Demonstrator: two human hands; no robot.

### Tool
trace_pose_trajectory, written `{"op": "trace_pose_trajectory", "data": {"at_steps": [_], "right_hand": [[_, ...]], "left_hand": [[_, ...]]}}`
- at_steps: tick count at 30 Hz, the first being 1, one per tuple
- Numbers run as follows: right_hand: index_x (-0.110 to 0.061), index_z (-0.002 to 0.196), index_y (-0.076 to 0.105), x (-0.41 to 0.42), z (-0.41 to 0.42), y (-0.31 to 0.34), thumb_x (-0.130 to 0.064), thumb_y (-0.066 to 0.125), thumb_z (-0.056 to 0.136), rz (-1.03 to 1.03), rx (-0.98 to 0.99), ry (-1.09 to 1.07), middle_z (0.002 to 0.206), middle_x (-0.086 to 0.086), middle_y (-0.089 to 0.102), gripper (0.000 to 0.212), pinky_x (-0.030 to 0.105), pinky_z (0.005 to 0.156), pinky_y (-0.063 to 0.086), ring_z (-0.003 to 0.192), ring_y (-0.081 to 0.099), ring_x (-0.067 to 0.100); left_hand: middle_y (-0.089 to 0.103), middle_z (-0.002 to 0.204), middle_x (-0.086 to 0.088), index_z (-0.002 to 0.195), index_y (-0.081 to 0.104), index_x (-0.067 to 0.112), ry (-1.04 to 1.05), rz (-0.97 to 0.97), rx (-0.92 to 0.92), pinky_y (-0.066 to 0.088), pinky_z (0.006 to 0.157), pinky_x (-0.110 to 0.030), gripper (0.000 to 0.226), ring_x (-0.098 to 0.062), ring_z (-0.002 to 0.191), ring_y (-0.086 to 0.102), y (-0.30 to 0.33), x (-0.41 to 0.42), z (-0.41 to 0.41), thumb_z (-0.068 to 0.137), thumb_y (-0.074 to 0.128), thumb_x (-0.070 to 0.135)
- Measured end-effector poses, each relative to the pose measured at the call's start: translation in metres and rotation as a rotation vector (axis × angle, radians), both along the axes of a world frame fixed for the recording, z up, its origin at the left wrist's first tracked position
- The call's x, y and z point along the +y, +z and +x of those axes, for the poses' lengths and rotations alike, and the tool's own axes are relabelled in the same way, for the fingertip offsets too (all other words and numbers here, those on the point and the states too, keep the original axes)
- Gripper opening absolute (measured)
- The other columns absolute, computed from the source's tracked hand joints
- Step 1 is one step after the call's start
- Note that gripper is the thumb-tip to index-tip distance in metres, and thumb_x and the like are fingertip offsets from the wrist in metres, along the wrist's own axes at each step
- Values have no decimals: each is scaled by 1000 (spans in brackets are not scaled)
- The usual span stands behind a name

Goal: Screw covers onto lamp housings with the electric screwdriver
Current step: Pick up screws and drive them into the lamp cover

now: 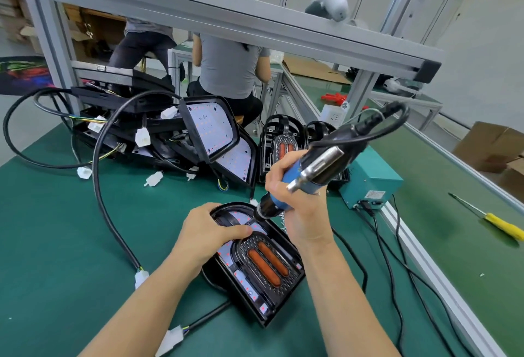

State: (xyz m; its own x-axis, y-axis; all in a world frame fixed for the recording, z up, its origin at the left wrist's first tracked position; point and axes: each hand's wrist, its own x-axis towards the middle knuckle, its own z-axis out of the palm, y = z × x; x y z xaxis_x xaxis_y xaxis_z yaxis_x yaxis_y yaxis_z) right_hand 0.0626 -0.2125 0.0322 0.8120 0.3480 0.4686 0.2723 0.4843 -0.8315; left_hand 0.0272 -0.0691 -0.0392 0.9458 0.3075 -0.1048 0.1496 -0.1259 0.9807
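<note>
1. Gripping the blue-and-black electric screwdriver [300, 183] with fingers curled round its barrel, the right hand [295, 200] holds it tilted, its tip down on the upper end of the black D-shaped lamp housing [255, 260].
2. That housing lies flat on the green bench mat [71, 243] in front of the person, with a black cover [263, 263] bearing two orange oval lenses seated in it.
3. The left hand [209, 229] rests on the housing's upper left part, its fingers bent over the rim and pressing down on it.
4. Behind, a pile of black lamp housings with white LED boards [209, 129] and cables leans on the mat.
5. A teal power-supply box [371, 183] sits to the right, and a yellow-handled hand screwdriver [493, 220] lies well apart on the far right.
</note>
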Motion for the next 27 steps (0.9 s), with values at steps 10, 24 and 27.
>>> {"op": "trace_pose_trajectory", "data": {"at_steps": [10,24,27], "right_hand": [[-20,77,56,-11,6,15,-2,70,71,143,111,-384,74,-5,54,24,23,69,47,68,51,11],[-21,107,58,-97,-9,30,-14,66,75,212,293,-461,87,-6,51,33,29,75,44,75,48,14],[-24,110,58,-103,-10,32,-15,68,80,289,280,-573,78,-15,59,33,26,71,49,64,55,7]], "left_hand": [[74,76,5,90,69,17,35,-49,66,50,65,-24,43,-11,68,70,-4,6,1,53,92,17],[46,137,2,132,51,21,114,829,7,28,103,-41,59,-22,131,29,17,-1,-12,78,70,39],[57,124,6,117,63,23,0,780,-215,29,100,-34,39,-18,124,39,34,-23,-9,79,71,28]]}}
